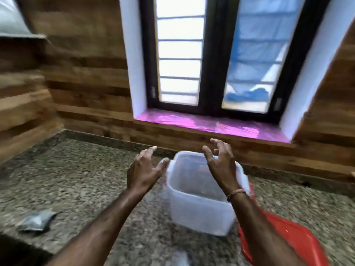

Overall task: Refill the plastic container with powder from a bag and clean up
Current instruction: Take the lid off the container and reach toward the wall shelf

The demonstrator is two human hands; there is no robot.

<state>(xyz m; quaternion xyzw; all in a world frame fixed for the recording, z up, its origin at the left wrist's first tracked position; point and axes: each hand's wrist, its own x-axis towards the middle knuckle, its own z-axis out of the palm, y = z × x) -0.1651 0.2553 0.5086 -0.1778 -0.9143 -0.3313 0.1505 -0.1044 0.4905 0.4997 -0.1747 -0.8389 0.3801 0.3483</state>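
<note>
Plastic container [199, 200]: lidless, sitting near the countertop's [86, 169] back edge; left hand [143, 171] and right hand [221, 166] flanking its rim, fingers spreading wide, holding nothing; red lid [288, 239] lying just right.

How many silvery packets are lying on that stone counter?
2. One crumpled packet lies at the left; a second, blurred packet sits at the bottom edge, near the middle, partly cut off. More may be hidden behind the plastic container.
</note>
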